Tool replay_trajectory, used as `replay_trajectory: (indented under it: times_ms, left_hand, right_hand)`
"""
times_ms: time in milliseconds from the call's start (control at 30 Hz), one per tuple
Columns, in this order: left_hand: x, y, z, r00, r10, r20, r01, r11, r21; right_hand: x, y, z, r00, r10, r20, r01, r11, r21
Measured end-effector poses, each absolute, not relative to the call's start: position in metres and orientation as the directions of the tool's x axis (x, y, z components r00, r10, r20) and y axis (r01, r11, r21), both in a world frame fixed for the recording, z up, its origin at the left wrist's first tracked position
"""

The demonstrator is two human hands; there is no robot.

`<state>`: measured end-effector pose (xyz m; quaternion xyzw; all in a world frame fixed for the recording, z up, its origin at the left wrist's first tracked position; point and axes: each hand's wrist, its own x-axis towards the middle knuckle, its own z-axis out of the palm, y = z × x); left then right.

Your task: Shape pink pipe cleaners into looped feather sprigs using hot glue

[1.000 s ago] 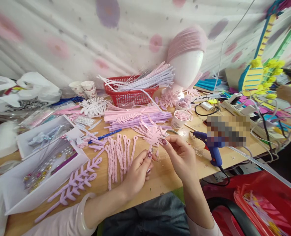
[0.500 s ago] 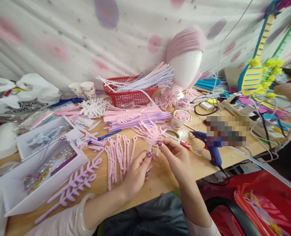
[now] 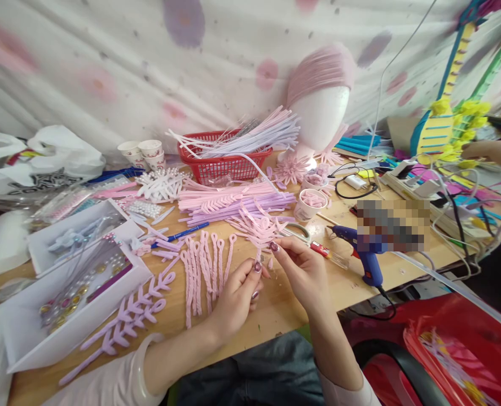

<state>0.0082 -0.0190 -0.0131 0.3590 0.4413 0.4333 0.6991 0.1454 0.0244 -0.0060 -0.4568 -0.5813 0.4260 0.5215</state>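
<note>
My left hand [image 3: 236, 296] and my right hand [image 3: 301, 268] meet over the wooden table [image 3: 276, 304], both pinching the stem of a pink pipe-cleaner spray [image 3: 259, 228] that fans out away from me. Fingers of both hands are closed on it. To the left of my left hand lies a row of pink looped pipe-cleaner stems [image 3: 203, 268]. A lilac branched piece [image 3: 123, 318] lies further left, near the table's front edge.
White trays [image 3: 77, 332] of gems stand at left. A red basket [image 3: 220, 160] of pipe cleaners and a foam head [image 3: 322, 113] are at the back. A blue glue gun [image 3: 363, 251], scissors [image 3: 295, 230] and cables lie right. Another person's hand [image 3: 487, 152] works far right.
My right hand has slid a little left and down along the spray, uncovering the scissors and a red-tipped stick beside them. My left hand has barely moved.
</note>
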Motion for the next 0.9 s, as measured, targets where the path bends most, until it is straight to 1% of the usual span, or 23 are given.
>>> replay_trajectory:
  times_ms: [467, 900]
  left_hand:
    - [0.0086, -0.02, -0.0106, 0.234, 0.924, -0.302, -0.291, 0.363, 0.885]
    - [0.008, -0.0189, -0.0104, 0.231, 0.924, -0.303, -0.297, 0.364, 0.883]
  right_hand:
    - [0.146, 0.024, -0.0061, -0.016, 0.969, 0.245, 0.15, 0.245, -0.958]
    - [0.1452, 0.023, -0.0021, 0.0, 0.969, 0.248, 0.169, 0.244, -0.955]
